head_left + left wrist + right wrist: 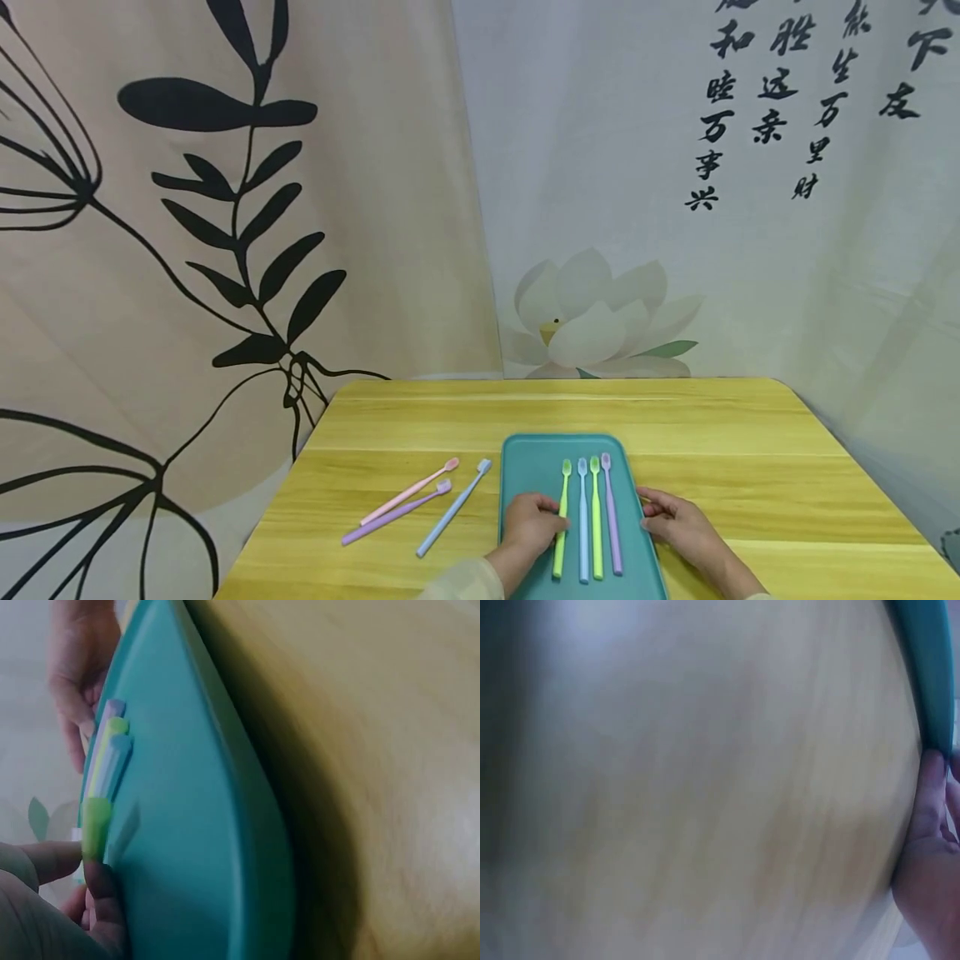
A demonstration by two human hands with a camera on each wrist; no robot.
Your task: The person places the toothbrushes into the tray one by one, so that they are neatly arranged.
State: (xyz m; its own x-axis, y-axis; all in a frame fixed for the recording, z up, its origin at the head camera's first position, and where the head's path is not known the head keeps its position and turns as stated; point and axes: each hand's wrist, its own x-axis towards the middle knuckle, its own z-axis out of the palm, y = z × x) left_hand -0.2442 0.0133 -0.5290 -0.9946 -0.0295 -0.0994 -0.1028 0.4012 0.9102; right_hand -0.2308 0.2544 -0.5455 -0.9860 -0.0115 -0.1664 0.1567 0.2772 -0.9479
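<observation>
In the head view, my left hand [528,527] is over the left part of a teal tray [534,454]. Its thumb and fingers pinch the handle of a yellow-green toothbrush [566,475], the leftmost in the tray. Beside it lie a blue toothbrush [582,517], a second green toothbrush [596,521] and a purple toothbrush [611,521], roughly parallel. The left wrist view shows the pinched green handle [96,821] close over the tray floor. My right hand [682,529] holds the tray's right rim; in the right wrist view its thumb [930,787] lies along the tray's outer wall.
Left of the tray, on the wooden table [420,417], lie a pink toothbrush [408,493], another purple toothbrush [393,514] and another blue toothbrush [453,510], all slanted. A printed curtain [405,208] with plants and writing hangs behind the table.
</observation>
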